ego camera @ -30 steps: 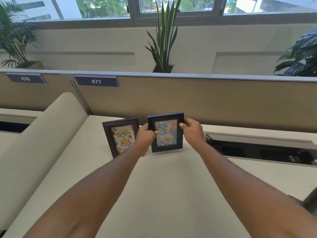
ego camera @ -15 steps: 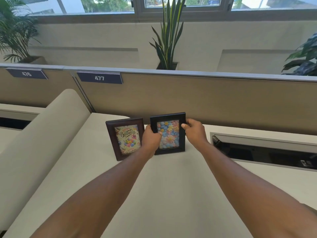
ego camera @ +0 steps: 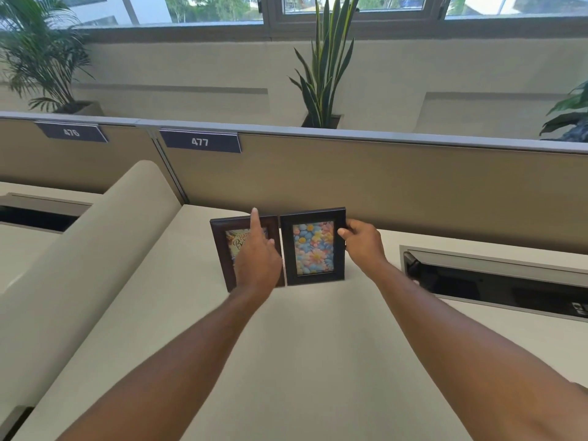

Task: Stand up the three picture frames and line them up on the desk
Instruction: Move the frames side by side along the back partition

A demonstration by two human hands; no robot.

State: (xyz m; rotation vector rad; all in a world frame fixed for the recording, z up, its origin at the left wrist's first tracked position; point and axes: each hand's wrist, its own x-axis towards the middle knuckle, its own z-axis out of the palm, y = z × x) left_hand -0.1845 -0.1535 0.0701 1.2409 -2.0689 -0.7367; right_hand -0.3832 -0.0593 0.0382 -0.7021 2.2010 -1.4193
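Two frames stand upright side by side on the beige desk (ego camera: pixel 305 361), close to the partition. The black frame (ego camera: pixel 313 246) holds a picture of pastel flowers; my right hand (ego camera: pixel 362 243) pinches its right edge near the top. Left of it stands the brown frame (ego camera: pixel 222 249) with a birthday card. My left hand (ego camera: pixel 257 259) hovers in front of that frame with fingers apart and the forefinger raised, covering much of the picture and holding nothing. A third frame is not in view.
A tan partition (ego camera: pixel 381 192) with a label 477 (ego camera: pixel 199 141) runs behind the frames. An open cable tray (ego camera: pixel 496 281) is sunk into the desk at the right. A rounded beige divider (ego camera: pixel 79 265) rises at the left. Potted plants (ego camera: pixel 321 74) stand behind the partition.
The black frame has settled onto the desk beside the brown one. My left hand let go of its left edge and moved left in front of the brown frame. My right hand keeps its hold.
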